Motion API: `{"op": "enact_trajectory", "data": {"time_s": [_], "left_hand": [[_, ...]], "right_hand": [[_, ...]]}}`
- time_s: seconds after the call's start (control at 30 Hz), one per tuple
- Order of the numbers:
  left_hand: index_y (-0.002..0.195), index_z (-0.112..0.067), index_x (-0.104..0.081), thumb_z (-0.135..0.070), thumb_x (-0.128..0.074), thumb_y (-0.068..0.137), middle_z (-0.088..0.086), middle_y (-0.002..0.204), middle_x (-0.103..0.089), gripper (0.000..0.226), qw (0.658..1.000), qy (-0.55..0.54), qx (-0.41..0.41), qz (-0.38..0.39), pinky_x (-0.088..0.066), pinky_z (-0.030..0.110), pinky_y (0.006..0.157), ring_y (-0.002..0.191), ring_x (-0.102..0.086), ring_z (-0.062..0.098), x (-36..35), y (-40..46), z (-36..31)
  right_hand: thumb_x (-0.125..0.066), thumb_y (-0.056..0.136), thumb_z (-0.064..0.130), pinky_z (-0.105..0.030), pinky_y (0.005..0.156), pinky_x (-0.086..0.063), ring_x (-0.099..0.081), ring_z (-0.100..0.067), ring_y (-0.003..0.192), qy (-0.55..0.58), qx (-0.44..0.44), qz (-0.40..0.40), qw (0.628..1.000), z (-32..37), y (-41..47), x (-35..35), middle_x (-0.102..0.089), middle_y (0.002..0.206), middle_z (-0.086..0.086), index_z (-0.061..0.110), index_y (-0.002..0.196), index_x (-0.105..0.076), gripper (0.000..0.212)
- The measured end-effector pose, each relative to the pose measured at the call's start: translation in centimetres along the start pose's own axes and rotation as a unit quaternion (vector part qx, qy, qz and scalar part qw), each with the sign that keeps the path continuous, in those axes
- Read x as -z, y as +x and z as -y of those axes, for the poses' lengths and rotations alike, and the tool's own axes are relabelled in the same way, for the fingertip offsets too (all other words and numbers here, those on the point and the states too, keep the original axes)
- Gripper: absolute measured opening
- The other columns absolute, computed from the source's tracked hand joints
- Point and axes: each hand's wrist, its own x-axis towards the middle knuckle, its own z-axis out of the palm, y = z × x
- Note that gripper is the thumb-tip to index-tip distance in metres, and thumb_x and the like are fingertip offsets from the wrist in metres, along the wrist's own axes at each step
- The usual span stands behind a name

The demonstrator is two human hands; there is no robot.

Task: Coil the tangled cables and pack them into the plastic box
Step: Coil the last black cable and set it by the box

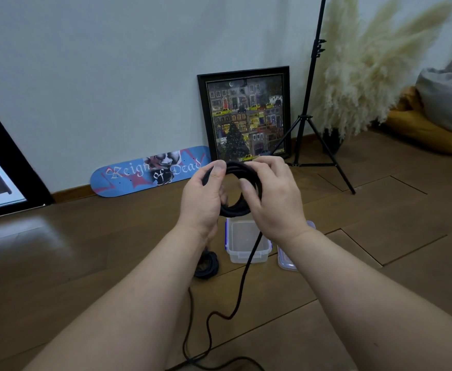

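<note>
Black coil [242, 188] gripped at nine o'clock by my left hand [202, 199]; right hand [273, 199] pinches three o'clock, feeding slack; box [247, 243] waits open beneath.

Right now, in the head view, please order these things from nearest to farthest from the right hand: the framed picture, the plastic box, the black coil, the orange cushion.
1. Black coil: held in the right hand.
2. Plastic box: on the floor just below the hand.
3. Framed picture: leaning on the wall beyond the hand.
4. Orange cushion: far right, on the floor.
</note>
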Motion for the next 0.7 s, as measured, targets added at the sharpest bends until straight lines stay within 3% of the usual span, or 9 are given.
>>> {"op": "enact_trajectory", "data": {"time_s": [0.07, 0.17, 0.33, 0.47, 0.57, 0.63, 0.7], "left_hand": [[0.121, -0.005, -0.06, -0.034, -0.055, 0.098, -0.007, 0.053, -0.038, 0.038, 1.0, -0.006, 0.01, -0.005, -0.033, 0.023, 0.052, 0.05, -0.033, 0.008, 0.2, 0.1, -0.1], [0.108, -0.012, -0.063, -0.037, -0.053, 0.098, -0.006, 0.053, -0.036, 0.028, 0.997, -0.061, 0.043, 0.006, -0.034, 0.019, 0.048, 0.049, -0.033, 0.006, 0.1, -0.4, -0.6], [0.095, -0.018, -0.063, -0.032, -0.053, 0.099, -0.006, 0.052, -0.038, 0.018, 0.987, -0.139, 0.082, 0.017, -0.036, 0.017, 0.045, 0.048, -0.037, 0.006, 0.0, -0.7, -1.2], [0.088, -0.019, -0.065, -0.03, -0.063, 0.094, -0.008, 0.049, -0.031, 0.013, 0.989, -0.125, 0.062, -0.056, -0.026, 0.017, 0.042, 0.043, -0.024, 0.006, -0.1, -0.4, -1.1], [0.088, -0.016, -0.067, -0.033, -0.069, 0.089, -0.009, 0.047, -0.029, 0.017, 0.99, -0.102, 0.053, -0.079, -0.031, 0.022, 0.049, 0.044, -0.021, 0.008, -0.3, -0.2, -0.7], [0.089, -0.016, -0.065, -0.031, -0.066, 0.092, -0.01, 0.047, -0.03, 0.015, 0.994, -0.078, 0.041, -0.062, -0.028, 0.021, 0.044, 0.042, -0.022, 0.008, -0.4, -0.3, -0.7], [0.092, -0.015, -0.063, -0.028, -0.063, 0.094, -0.012, 0.045, -0.031, 0.012, 0.998, -0.042, 0.02, -0.035, -0.025, 0.021, 0.042, 0.04, -0.023, 0.006, -0.4, -0.3, -0.7]], "right_hand": [[-0.059, 0.088, 0.044, -0.038, 0.095, -0.048, -0.051, -0.024, 0.118, 0.018, -0.003, 0.055, 0.998, 0.1, -0.1, 0.1, -0.051, 0.128, -0.006, 0.012, 0.138, -0.049, 0.06], [-0.064, 0.085, 0.05, -0.032, 0.102, -0.038, -0.039, -0.018, 0.132, 0.026, -0.028, 0.149, 0.988, -0.1, -0.4, 0.0, -0.039, 0.142, -0.001, 0.02, 0.153, -0.023, 0.084], [-0.058, 0.087, 0.054, -0.035, 0.092, -0.043, -0.044, -0.023, 0.129, 0.026, -0.062, 0.201, 0.977, 0.1, -0.2, -0.1, -0.026, 0.151, 0.001, 0.025, 0.156, -0.004, 0.091], [-0.055, 0.088, 0.056, -0.04, 0.092, -0.046, -0.048, -0.027, 0.125, 0.007, -0.063, 0.214, 0.975, 1.2, -0.7, -0.7, -0.02, 0.154, 0.001, 0.024, 0.156, 0.0, 0.093], [-0.052, 0.094, 0.048, -0.037, 0.095, -0.044, -0.049, -0.021, 0.123, 0.064, -0.096, 0.182, 0.976, 1.2, -0.8, -1.0, -0.032, 0.148, 0.002, 0.026, 0.155, -0.016, 0.074], [-0.049, 0.099, 0.034, -0.036, 0.093, -0.045, -0.053, -0.015, 0.113, 0.132, -0.124, 0.074, 0.981, 1.0, -0.4, -0.9, -0.05, 0.131, 0.0, 0.022, 0.143, -0.047, 0.046], [-0.052, 0.1, 0.025, -0.032, 0.09, -0.048, -0.057, -0.01, 0.103, 0.143, -0.135, -0.016, 0.98, 0.7, 0.2, -0.4, -0.06, 0.114, -0.002, 0.016, 0.119, -0.069, 0.028]]}}
